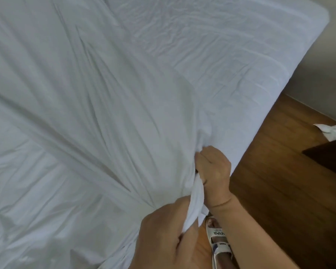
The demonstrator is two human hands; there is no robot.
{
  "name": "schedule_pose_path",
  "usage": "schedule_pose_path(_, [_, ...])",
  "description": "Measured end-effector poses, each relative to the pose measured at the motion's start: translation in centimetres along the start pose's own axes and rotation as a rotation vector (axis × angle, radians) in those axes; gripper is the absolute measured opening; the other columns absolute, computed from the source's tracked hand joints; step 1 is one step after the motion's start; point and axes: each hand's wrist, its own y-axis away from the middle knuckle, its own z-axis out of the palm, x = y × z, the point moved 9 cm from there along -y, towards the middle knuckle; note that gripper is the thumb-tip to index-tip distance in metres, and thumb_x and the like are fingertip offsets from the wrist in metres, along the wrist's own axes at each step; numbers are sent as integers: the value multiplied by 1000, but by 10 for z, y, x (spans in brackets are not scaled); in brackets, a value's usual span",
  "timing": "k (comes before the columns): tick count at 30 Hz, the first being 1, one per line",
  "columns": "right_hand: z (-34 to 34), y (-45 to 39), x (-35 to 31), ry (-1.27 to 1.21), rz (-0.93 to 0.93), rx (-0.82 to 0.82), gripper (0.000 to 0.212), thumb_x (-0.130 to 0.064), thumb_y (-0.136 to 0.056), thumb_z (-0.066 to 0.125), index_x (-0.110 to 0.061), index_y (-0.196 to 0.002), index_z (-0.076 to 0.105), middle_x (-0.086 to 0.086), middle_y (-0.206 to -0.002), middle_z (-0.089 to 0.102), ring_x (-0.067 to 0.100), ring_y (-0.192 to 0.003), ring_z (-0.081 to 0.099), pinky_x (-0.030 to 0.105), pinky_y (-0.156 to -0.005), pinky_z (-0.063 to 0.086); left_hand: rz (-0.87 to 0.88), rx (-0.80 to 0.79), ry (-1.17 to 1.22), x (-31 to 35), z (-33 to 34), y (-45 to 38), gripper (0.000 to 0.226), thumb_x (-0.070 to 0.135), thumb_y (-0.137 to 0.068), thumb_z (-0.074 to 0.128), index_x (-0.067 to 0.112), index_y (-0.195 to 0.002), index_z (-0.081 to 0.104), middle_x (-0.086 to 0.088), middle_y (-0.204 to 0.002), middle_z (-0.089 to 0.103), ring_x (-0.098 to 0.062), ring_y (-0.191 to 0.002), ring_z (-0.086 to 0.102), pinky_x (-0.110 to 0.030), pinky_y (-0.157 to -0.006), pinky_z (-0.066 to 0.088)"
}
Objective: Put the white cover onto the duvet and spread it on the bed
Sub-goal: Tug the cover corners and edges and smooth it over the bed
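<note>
The white duvet cover (81, 117) lies across the bed, drawn into long folds that run toward a bunched corner at the lower middle. My left hand (167, 235) grips that gathered corner from below. Just above it, my right hand (211, 169) clutches the same bunch of fabric, fingers curled into the cloth at the bed's near edge. The bed (231, 51) with its wrinkled white sheet shows bare at the upper right. Whether the duvet is inside the cover I cannot tell.
Wooden floor (279, 171) runs along the bed's right side. A dark piece of furniture (330, 154) stands at the right edge, with white cloth (334, 131) on the floor behind it. My sandalled foot (219, 243) stands beside the bed.
</note>
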Motion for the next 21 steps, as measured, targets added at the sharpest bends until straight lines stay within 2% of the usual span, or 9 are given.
schedule_pose_path(2, [-3, 21, 4, 32, 127, -27, 43, 12, -89, 43, -14, -55, 45, 5, -55, 44, 15, -55, 41, 33, -51, 37, 29, -170, -205, -14, 11, 4, 25, 38, -81, 45, 34, -104, 53, 19, -76, 63, 4, -63, 58, -10, -53, 47])
schedule_pose_path(5, [21, 53, -8, 74, 121, -484, 18, -1, -63, 46, -18, -68, 44, -3, -74, 43, 15, -62, 40, 33, -55, 34, -91, -281, -434, -66, 7, 11, 31, 41, -74, 43, 32, -100, 56, 13, -70, 61, -10, -54, 60, -25, -37, 47])
schedule_pose_path(8, [12, 50, -14, -68, 29, -893, 23, -15, -69, 60, -28, -87, 56, -10, -98, 43, 14, -87, 51, 30, -72, 48, -23, -308, -536, -85, 6, 22, 29, 32, -61, 49, 23, -79, 70, 3, -57, 51, -20, -43, 52, -27, -31, 35])
schedule_pose_path(11, [-22, -21, -23, -274, 170, -609, 36, -29, -81, 63, -26, -116, 58, -9, -122, 52, 12, -119, 52, 24, -96, 44, 173, -238, -581, -54, 17, 22, 10, 14, -57, 57, 23, -58, 62, 1, -50, 43, -20, -38, 41, -24, -36, 30])
schedule_pose_path(12, [-16, -38, -21, -228, 231, -519, 51, -42, -85, 64, -23, -131, 51, -8, -135, 49, 9, -129, 46, 26, -104, 41, 228, -234, -600, -44, 24, 23, 21, 7, -65, 49, 23, -54, 56, 1, -48, 39, -19, -38, 38, -23, -38, 29])
schedule_pose_path(15, [42, -54, -10, -230, 605, -599, 102, -77, -73, 70, -27, -151, 27, -7, -153, 38, 10, -137, 41, 33, -113, 39, 310, -83, -591, -19, 20, 12, 37, 4, -78, 38, 25, -47, 42, 2, -43, 30, -16, -34, 30, -21, -40, 23])
schedule_pose_path(17, [65, -57, -6, -277, 742, -604, 81, -74, -72, 75, -27, -131, 43, -7, -128, 59, 13, -115, 58, 30, -95, 49, 256, -80, -547, -27, 16, 10, 26, 11, -72, 49, 23, -53, 37, 2, -41, 29, -15, -33, 29, -21, -37, 22])
schedule_pose_path(18, [66, -64, -15, -235, 671, -569, 64, -67, -79, 74, -26, -121, 47, -9, -110, 62, 13, -100, 61, 28, -84, 49, 202, 64, -516, -42, -4, 11, 19, 16, -66, 55, 21, -61, 37, 0, -42, 34, -15, -36, 33, -24, -34, 24])
schedule_pose_path(21, [56, -81, -80, -7, 179, -371, 28, -34, -92, 74, -17, -105, 56, -6, -71, 56, 14, -59, 53, 28, -51, 44, -94, 173, -545, -110, -36, 25, 28, 24, -69, 60, 13, -92, 46, -18, -68, 61, -22, -71, 57, -31, -53, 45])
